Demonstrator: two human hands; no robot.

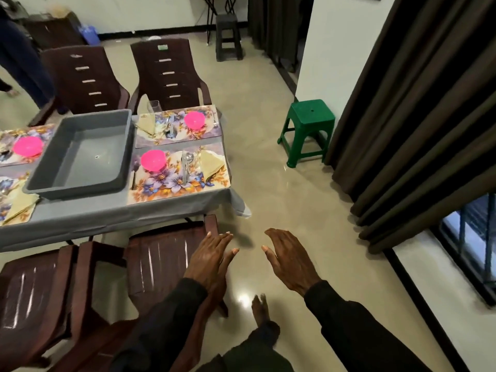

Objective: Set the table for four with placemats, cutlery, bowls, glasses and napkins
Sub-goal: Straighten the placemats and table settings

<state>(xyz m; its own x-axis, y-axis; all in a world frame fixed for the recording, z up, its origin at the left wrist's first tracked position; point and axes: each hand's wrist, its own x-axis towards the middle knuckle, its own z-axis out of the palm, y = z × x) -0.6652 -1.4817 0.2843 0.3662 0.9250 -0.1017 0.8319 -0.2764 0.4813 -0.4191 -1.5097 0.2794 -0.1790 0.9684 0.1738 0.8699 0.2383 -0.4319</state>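
As the left hand (212, 260) hovers, a brown chair (161, 261) fronts the table (107, 213).

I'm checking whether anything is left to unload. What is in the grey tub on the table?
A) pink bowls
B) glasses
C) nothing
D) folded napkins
C: the grey tub shows only its bare bottom; the pink bowls stand on the placemats.
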